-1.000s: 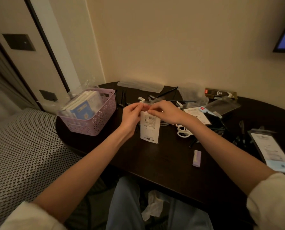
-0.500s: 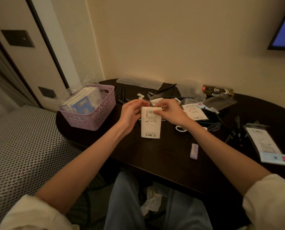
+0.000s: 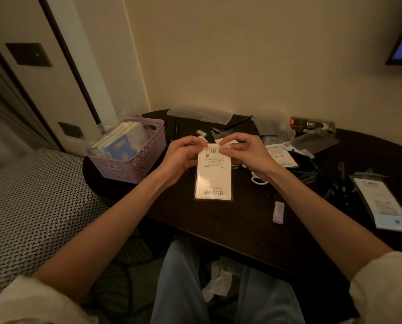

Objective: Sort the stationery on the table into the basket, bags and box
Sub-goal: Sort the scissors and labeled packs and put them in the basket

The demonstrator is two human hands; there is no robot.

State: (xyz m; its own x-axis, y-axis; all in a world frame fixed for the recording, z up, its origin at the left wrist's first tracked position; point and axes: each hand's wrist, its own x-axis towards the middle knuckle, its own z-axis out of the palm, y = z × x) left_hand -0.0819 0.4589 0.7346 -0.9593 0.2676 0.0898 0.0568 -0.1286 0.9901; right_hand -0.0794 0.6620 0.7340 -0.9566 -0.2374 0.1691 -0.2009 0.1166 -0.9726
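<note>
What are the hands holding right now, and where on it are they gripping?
Both hands hold the white packet. The left hand and right hand pinch its top edge near the barcode, one at each corner, so it hangs above the table.

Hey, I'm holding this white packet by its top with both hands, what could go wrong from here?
The white packet hangs from only a pinch by the left hand and right hand, so it may slip. The purple eraser lies near the table edge; a forearm might knock it off.

White flat packet (image 3: 213, 176) w/ barcode, in clear sleeve, held upright above the worktop (image 3: 242, 220). Lilac basket (image 3: 134, 160) at left, full of booklets. Lilac eraser (image 3: 278, 212) lies near front edge.
</note>
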